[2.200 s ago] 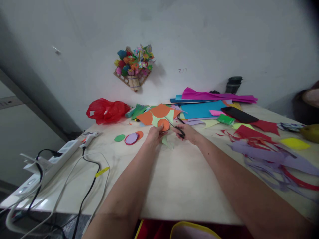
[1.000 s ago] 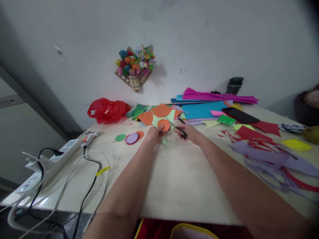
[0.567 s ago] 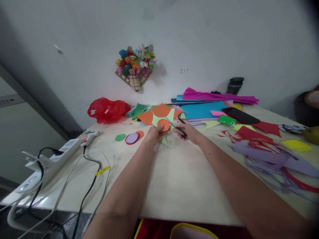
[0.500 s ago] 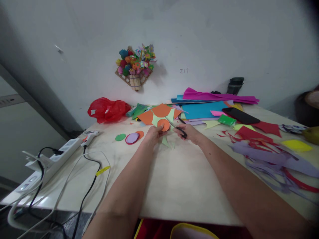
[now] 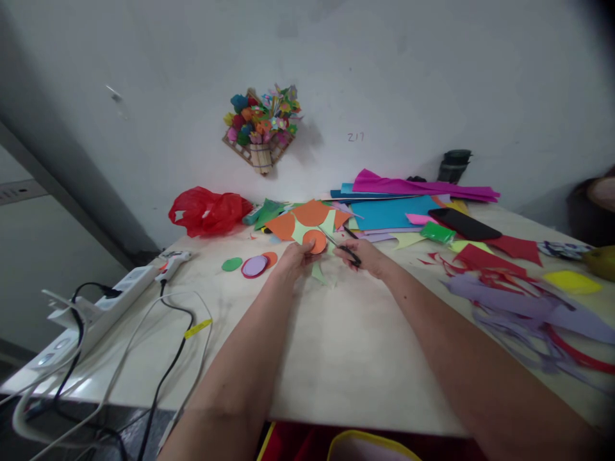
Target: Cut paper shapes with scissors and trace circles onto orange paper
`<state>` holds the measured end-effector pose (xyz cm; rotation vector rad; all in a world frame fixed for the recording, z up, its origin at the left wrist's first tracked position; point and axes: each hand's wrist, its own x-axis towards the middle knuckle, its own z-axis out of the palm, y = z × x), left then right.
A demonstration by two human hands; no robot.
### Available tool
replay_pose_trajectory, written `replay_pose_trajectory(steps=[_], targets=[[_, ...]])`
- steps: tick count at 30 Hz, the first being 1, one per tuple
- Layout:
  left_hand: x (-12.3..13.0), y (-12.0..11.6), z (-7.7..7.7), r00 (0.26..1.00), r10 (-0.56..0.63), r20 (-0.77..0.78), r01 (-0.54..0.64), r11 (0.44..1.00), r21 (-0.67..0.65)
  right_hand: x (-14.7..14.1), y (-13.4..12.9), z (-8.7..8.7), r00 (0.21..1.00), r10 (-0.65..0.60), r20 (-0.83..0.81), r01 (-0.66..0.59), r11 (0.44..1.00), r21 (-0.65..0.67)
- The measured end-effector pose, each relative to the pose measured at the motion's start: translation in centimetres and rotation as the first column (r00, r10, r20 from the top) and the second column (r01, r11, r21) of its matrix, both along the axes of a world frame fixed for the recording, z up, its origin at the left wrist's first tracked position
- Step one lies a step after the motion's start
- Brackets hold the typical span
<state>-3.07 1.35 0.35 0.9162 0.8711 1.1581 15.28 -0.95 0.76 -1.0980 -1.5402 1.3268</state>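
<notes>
Between the fingers of my left hand [image 5: 296,257] is an orange paper circle [image 5: 314,242], held over a light green paper sheet [image 5: 302,230]. My right hand [image 5: 364,255] is closed round the black handles of a pair of scissors [image 5: 346,251]. Their blades point up and left, along the right edge of the circle. Just beyond lies an orange paper offcut [image 5: 311,211] with curved cut-outs. To the left of my hands, a green circle [image 5: 232,264] and a lilac circle [image 5: 254,265] rest on the table, the lilac one over red and orange circles.
A power strip [image 5: 115,298] with cables runs along the left edge. A red plastic bag [image 5: 209,212] sits at the back left. Coloured sheets [image 5: 394,212], a black phone [image 5: 464,223] and purple scraps [image 5: 528,304] cover the right side. Craft flowers [image 5: 262,128] hang on the wall.
</notes>
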Motion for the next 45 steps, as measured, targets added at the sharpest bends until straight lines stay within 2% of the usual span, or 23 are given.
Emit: replay_pose_trajectory(steps=[18,29,36,45], targets=[[-0.8,0.2,-0.1,0.999,-0.030,-0.034,0.031,0.999,0.008,0.3,0.0,0.0,0.998,0.060,-0.021,-0.059,0.998,0.030],[-0.8,-0.2,0.4,0.999,-0.039,-0.029,0.038,0.998,-0.040,0.6,-0.2,0.4,0.997,0.033,0.068,-0.035,0.999,0.036],[-0.8,-0.5,0.6,0.999,-0.033,0.026,0.035,0.995,-0.090,0.8,-0.5,0.7,0.993,0.021,0.113,-0.025,0.999,0.034],[-1.0,-0.4,0.3,0.992,-0.101,-0.079,0.093,0.991,-0.096,1.1,-0.4,0.5,0.983,0.038,0.179,-0.047,0.998,0.047]])
